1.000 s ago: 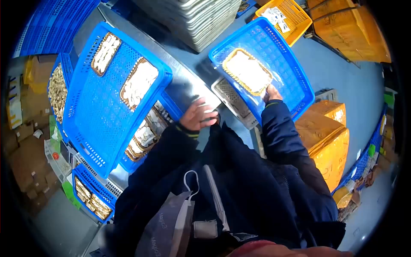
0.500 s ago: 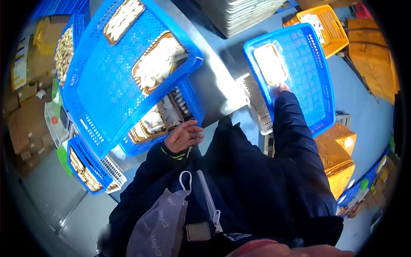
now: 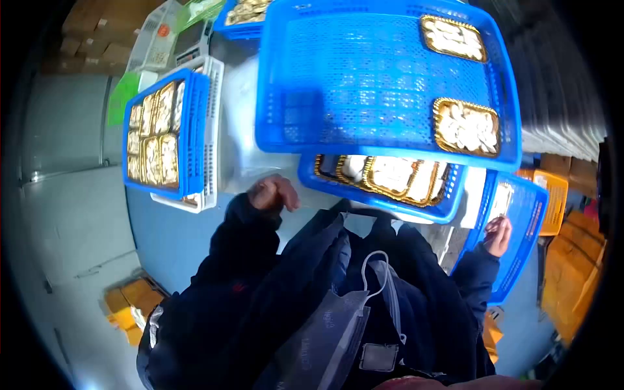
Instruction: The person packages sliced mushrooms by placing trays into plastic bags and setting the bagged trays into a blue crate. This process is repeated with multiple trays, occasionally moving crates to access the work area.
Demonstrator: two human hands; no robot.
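Note:
My left hand hangs over the front edge of the steel table, fingers loosely bent and slightly blurred, with nothing seen in it. My right hand is over the blue basket at the right, its fingers partly stretched and empty. Just beyond those fingertips lies a bright, filmed tray in that basket. In front of me, a large blue basket holds two gold-rimmed trays of sliced white pieces, an upper tray and a lower tray. Beneath it, another blue basket contains several similar trays, partly hidden.
To the left, a blue basket filled with gold-rimmed trays rests on a white basket. An orange basket and brown cartons stand at the far right. A mask dangles at my chest.
My view has swung left, so the baskets appear further right. My right hand has let go of the tray in the right basket and drawn back slightly. My left hand's fingers are more bent.

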